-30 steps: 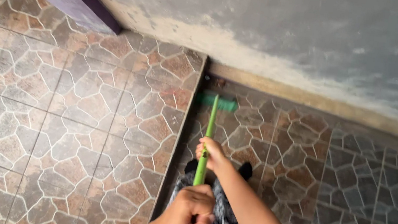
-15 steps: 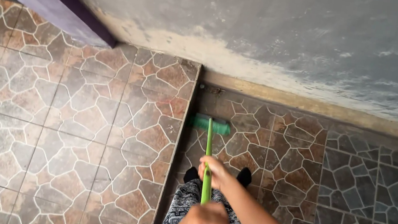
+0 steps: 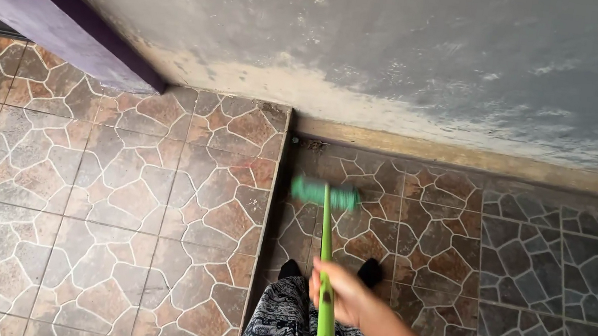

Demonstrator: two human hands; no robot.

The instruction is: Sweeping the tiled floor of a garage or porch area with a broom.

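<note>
Broom [image 3: 325,249], green, is gripped mid-handle by the clenched right hand [image 3: 339,292], long axis running straight ahead to the blurred head [image 3: 325,193] on the tiled floor [image 3: 106,190] near the wall [image 3: 403,59]; left hand unseen.

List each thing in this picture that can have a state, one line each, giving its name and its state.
Green long-handled brush: held upright-tilted, blurred head down on the lower floor.
Right hand: closed around the green handle.
Left hand: out of view at the bottom edge.
Brown stone-pattern tiled floor: stepped, left part higher than the right.
Grey plastered wall: stained and pale along its base.
Purple beam: fixed, slanting to the wall.
</note>
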